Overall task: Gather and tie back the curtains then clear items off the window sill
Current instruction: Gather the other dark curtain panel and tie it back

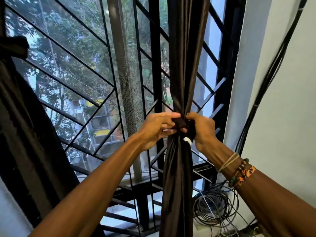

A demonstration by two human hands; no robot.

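Knotting tie band [180, 123] around gathered curtain [184, 65]: band pinched from both sides by left hand [159, 130] and right hand [203, 129]. Folds above grip to be held bunched; ends pulled evenly, snug. White tag [187, 140] just below grip.

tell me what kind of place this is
Probably an upstairs room in a flat or house: a brown curtain over a black metal window grille, treetops and a building outside, coiled cables by the white wall.

Glossy dark cloth curtain [184, 65]; matt black metal window grille [154, 65].
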